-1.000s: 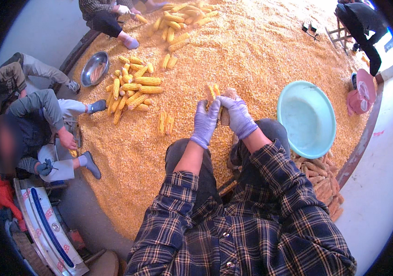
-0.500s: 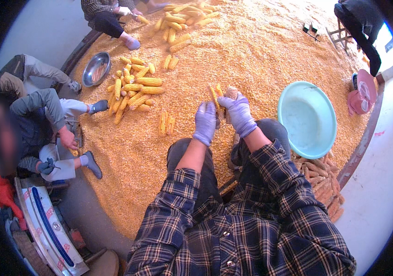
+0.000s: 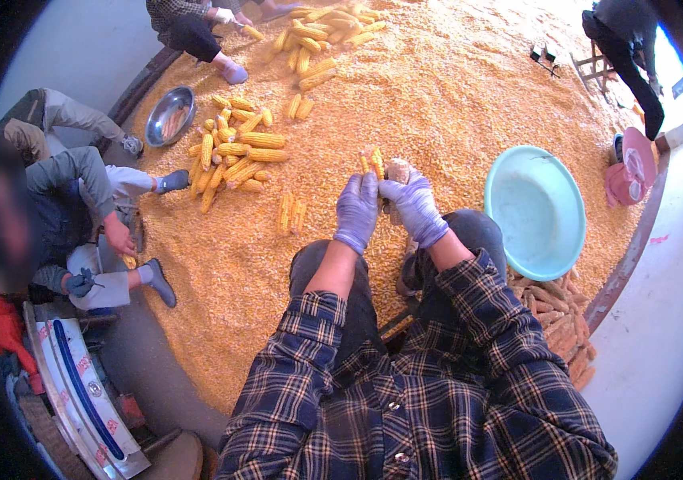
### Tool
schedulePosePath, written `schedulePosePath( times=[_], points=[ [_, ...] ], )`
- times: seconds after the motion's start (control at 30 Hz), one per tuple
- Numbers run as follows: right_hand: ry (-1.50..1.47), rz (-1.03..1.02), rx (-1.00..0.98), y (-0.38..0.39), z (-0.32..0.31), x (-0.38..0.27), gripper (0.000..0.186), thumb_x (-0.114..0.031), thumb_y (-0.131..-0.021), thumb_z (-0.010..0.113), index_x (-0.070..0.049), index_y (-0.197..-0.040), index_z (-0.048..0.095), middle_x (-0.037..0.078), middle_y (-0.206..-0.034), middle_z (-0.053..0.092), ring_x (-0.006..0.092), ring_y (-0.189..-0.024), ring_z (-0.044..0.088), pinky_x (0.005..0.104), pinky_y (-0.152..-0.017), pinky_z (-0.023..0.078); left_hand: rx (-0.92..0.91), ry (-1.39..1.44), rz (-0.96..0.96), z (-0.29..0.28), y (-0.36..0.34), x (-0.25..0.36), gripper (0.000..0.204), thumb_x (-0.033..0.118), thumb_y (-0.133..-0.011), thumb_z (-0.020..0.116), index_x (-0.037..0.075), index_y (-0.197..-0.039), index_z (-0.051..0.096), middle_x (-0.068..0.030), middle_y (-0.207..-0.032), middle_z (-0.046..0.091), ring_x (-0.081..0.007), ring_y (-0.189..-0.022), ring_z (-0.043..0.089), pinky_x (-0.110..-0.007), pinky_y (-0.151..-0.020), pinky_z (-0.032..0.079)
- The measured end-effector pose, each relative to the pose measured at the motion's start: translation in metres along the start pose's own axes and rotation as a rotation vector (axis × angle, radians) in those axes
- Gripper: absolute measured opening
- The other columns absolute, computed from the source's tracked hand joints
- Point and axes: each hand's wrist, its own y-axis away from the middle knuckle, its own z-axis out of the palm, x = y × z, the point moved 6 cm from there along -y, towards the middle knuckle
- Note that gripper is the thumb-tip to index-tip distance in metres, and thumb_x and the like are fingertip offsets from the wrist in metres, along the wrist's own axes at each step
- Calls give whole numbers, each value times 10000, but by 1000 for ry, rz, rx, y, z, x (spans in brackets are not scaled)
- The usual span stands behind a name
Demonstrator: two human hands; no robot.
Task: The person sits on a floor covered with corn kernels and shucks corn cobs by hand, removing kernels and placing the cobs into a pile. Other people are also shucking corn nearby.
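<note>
Corn on a partly stripped yellow cob (image 3: 389, 170) sits clasped between both of the person's hands, held above a wide bed of loose yellow kernels (image 3: 453, 88) that covers the ground in front of their knees. Wearing a purple glove, the left hand (image 3: 356, 210) is wrapped around the cob's near side, and the right hand (image 3: 415, 206), gloved the same, grips it from the other side, thumb pressed against the bare pale end. Just right of the hands lies a round pale-turquoise plastic basin (image 3: 539, 210), resting on the kernels. Near its lower edge is a heap of stripped brownish cobs (image 3: 559, 316). To the left, well apart from the hands, a pile of whole yellow corn ears (image 3: 233, 156) lies by a shiny round metal bowl (image 3: 169, 115). Other people sit around the rim of the kernel bed at the left and top.
</note>
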Motion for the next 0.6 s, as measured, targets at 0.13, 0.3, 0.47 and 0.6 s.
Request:
schedulePosePath(
  times=[0.13,0.3,0.47,0.6],
  points=[
    [7,20,17,-4,-4,5,140,-114,-724,618,-67,-826,535,1,-664,544,96,-534,515,238,-466,413,13,-188,52,0,-1,7,325,311,-892,438,17,-791,534,-228,-745,543,-380,-694,534,-401,-614,427],
    [-28,46,1,-5,-3,3,152,-105,-716,621,-59,-841,547,2,-687,556,101,-560,528,246,-482,426,78,-12,-21,-2,-4,-5,370,364,-902,419,25,-828,546,-144,-715,559,-233,-652,531,-346,-619,440],
    [284,-67,49,1,-1,2,254,-53,-689,626,-30,-931,550,24,-745,580,118,-627,556,276,-513,464,81,404,-296,-5,-11,-8,342,377,-898,445,50,-872,539,-37,-774,547,-110,-723,485,-292,-658,431],
    [211,-63,-55,1,5,14,273,-63,-695,624,-16,-950,537,17,-754,583,109,-669,553,266,-572,462,112,125,-76,-10,-13,-7,297,325,-899,463,38,-859,533,-49,-758,533,-119,-697,472,-292,-651,425]
  ],
)
